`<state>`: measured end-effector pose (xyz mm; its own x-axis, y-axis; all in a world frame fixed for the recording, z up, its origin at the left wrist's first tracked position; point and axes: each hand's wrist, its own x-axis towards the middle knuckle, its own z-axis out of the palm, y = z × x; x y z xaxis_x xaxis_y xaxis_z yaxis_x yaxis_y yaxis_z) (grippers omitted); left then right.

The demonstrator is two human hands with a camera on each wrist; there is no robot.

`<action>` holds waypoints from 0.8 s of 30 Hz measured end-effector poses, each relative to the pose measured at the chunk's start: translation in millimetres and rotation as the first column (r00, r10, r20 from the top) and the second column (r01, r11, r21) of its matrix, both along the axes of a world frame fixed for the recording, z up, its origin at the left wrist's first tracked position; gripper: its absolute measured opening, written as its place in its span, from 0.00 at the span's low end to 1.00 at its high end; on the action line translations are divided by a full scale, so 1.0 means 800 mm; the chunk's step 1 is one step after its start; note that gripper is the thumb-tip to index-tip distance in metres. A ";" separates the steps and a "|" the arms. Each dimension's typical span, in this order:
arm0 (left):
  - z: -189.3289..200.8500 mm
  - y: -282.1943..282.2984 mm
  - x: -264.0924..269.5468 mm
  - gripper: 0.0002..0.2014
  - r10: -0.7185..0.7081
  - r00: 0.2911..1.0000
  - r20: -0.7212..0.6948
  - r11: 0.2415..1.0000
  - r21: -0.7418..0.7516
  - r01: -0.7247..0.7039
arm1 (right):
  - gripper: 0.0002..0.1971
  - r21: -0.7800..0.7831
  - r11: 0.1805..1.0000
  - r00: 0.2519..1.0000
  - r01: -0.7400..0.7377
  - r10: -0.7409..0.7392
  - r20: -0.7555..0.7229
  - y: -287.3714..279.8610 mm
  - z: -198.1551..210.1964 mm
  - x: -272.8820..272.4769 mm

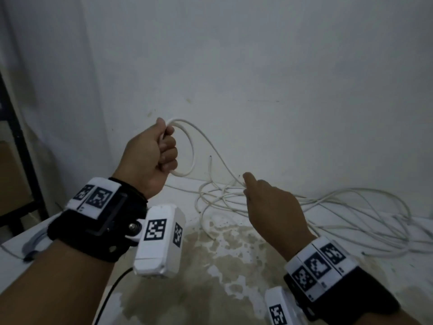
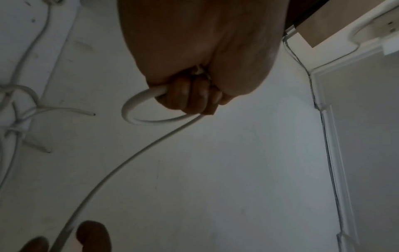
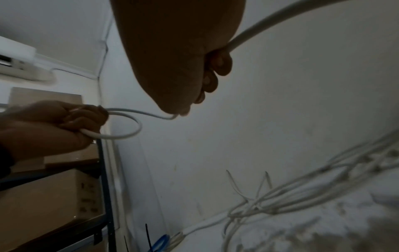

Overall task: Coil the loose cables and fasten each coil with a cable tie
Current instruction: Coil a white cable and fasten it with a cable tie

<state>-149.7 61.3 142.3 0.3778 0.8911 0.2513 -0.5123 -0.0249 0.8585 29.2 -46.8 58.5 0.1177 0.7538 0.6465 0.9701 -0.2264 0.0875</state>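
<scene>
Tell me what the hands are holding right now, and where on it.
Left hand grips the small coil of white cable where its loops gather. Right hand pinches the same cable's running length further along, above the loose pile.

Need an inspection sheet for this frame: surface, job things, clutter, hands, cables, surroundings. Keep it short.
Surface: white tabletop with brown stained patches, set against a white wall.
Job's things: thin white round cable; one small loop formed at the left hand. Black cable ties stand by the wall.
Clutter: blue object near the ties, too blurred to identify.
Hands: left hand holds the loop in a fist grip; right hand pinches the cable further along.
Cables: loose tangled white pile on the table, uncoiled.
Surroundings: dark metal shelf with cardboard boxes at left.
</scene>
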 end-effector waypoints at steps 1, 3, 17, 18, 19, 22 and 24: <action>-0.002 -0.001 -0.001 0.17 0.006 1.000 -0.018 1.000 0.004 -0.006 | 0.13 -0.012 1.000 0.999 -0.015 0.015 0.042 -0.003 0.010 -0.005; -0.003 -0.001 -0.004 0.17 0.012 0.999 -0.031 1.000 -0.003 -0.012 | 0.11 -0.075 0.996 0.993 -0.054 0.061 0.102 -0.008 0.027 -0.016; -0.031 -0.045 0.026 0.17 -0.020 0.964 -0.263 0.999 0.034 0.030 | 0.07 -0.254 0.828 0.836 -0.500 0.538 0.108 -0.036 0.081 -0.059; -0.033 -0.049 0.029 0.17 -0.005 0.949 -0.317 0.997 0.068 0.028 | 0.07 -0.245 0.813 0.828 -0.528 0.557 0.065 -0.039 0.086 -0.062; -0.036 -0.053 0.031 0.18 0.029 0.921 -0.388 0.992 0.125 0.021 | 0.05 -0.264 0.789 0.818 -0.555 0.575 -0.001 -0.043 0.091 -0.065; -0.045 -0.057 0.036 0.19 0.107 0.824 -0.557 0.954 0.289 0.072 | 0.10 -0.347 0.769 0.839 -0.537 0.531 -0.121 -0.040 0.102 -0.067; -0.050 -0.058 0.037 0.18 0.027 0.803 -0.595 0.947 0.272 0.170 | 0.11 -0.351 0.797 0.870 -0.491 0.466 -0.159 -0.037 0.102 -0.056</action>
<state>-119.8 14.9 102.3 0.5986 0.7736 0.2080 0.0741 -0.3120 0.9472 -15.3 -76.0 140.3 -0.2916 0.9038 0.3131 0.9523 0.3051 0.0061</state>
